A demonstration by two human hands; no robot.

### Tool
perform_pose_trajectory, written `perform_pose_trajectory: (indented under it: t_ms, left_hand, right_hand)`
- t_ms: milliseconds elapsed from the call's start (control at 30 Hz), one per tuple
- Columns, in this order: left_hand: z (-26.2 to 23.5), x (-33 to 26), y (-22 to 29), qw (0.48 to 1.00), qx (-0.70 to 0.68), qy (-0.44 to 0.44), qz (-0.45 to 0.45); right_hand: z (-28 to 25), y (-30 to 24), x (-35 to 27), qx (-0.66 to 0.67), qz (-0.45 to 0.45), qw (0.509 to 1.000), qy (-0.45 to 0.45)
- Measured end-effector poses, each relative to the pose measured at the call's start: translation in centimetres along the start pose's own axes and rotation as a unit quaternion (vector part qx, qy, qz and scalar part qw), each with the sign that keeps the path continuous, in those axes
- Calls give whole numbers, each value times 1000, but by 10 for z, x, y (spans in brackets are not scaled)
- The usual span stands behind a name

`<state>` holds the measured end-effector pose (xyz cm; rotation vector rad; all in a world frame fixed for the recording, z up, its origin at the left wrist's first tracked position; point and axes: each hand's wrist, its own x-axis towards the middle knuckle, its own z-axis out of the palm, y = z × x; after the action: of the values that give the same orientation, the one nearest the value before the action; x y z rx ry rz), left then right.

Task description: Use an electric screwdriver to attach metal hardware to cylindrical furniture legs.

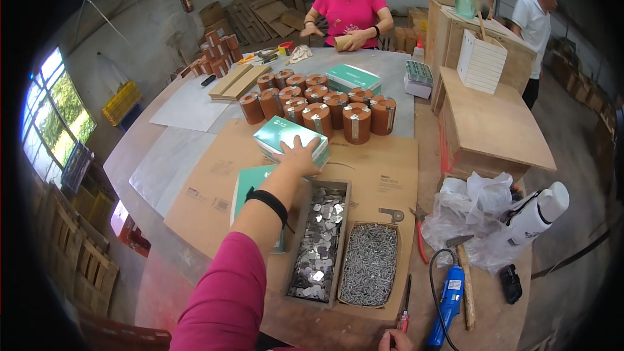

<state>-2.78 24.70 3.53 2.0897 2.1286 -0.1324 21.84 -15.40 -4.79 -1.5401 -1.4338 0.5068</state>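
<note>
My left hand rests with spread fingers on top of a green and white cardboard box. A second green box lies partly hidden under my left forearm. My right hand shows at the bottom edge with curled fingers, beside the red handle of a screwdriver; whether it grips anything is hidden. Between the hands lie a wooden tray of small flat metal plates and a cardboard tray of screws. Brown cylinders with metal strips stand in several rows beyond the boxes.
At right lie red-handled pliers, a blue electric screwdriver, a hammer, plastic bags and a white bottle. A wooden stand edges the table. Across it, a person in pink handles a brown cylinder.
</note>
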Motion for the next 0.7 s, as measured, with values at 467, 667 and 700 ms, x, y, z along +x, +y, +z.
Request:
perform_pose_trajectory:
  t_ms: [467, 667, 700]
  left_hand:
    - [-13, -22, -80, 996, -9, -50, -76]
    - [-34, -35, -67, 965, -130, -26, -228]
    - [-33, -29, -55, 949, -145, -21, -279]
  right_hand:
    - [7, 1, -4, -57, -36, 997, 42]
    - [5, 0, -2, -82, -46, 995, 36]
    - [6, -3, -5, -95, -33, 994, 37]
